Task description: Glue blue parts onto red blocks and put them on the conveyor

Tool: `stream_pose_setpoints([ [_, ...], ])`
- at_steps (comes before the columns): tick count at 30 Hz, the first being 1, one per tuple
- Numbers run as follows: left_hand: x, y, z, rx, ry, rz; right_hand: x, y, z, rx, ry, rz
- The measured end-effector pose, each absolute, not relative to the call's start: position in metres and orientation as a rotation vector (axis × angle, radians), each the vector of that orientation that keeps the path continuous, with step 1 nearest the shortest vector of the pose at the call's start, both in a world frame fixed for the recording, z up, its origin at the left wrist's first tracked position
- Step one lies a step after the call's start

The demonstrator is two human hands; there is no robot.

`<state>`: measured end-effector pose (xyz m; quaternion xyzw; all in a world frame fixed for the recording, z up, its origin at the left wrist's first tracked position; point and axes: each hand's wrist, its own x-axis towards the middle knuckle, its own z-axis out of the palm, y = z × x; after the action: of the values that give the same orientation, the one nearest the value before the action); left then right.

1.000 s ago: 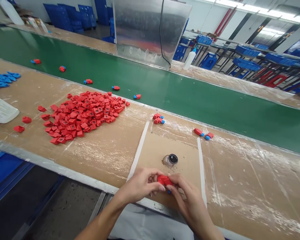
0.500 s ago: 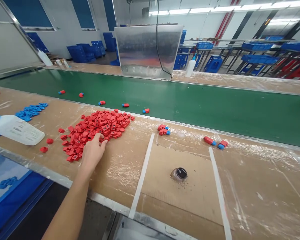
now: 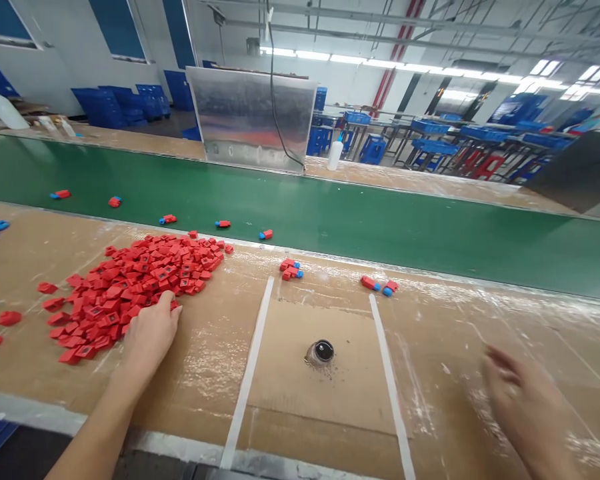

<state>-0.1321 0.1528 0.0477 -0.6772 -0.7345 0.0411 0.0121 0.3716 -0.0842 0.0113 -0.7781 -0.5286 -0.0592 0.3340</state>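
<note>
Left hand (image 3: 151, 330) — loosely curled, touching red pieces (image 3: 147, 267)

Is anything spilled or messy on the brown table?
Maybe a little. Dark specks dot the tan cardboard sheet around the small round black-topped pot, as if something spilled; I can't tell what. A few small boxy red pieces also lie left of the big heap of red pieces, away from the others.

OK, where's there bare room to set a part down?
Bare table: between the red pile and left tape strip, and between the right strip and right hand. Crowded: the pile, with the left hand at its edge; a black-topped pot sits between the strips.
</note>
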Motion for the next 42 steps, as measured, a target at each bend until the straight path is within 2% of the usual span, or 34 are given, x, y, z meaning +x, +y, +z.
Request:
stream_pose_setpoints([
  [2,-0.139,0.152,0.046,-2.218,-2.253,0.131,0.374,-0.033,0.003,-2.029,-1.471,-0.212],
  [6,-0.149,0.143,0.044,-2.428,-2.266,0.026,0.361,0.067,-0.007,-1.991,-1.752,-0.111],
  [10,-0.146,0.124,0.042,-2.555,-2.239,-0.191,0.353,0.108,0.001,-2.03,-1.895,0.03],
  [17,-0.083,0.075,0.033,-3.028,-2.305,-0.984,0.333,0.068,0.018,-2.038,-1.776,0.197],
  [23,-0.013,0.036,0.023,-3.31,-2.338,-1.562,0.272,0.003,0.045,-1.609,-1.594,0.773],
  [25,0.002,0.026,0.019,-3.351,-2.327,-1.647,0.257,-0.008,0.053,-1.577,-1.683,0.824],
  [34,0.005,0.006,0.014,-3.421,-2.288,-1.764,0.229,-0.014,0.049,-1.566,-2.025,0.151],
  [42,0.001,0.005,0.005,-3.418,-2.411,-1.998,0.22,-0.018,0.044,-1.501,-2.078,0.036],
])
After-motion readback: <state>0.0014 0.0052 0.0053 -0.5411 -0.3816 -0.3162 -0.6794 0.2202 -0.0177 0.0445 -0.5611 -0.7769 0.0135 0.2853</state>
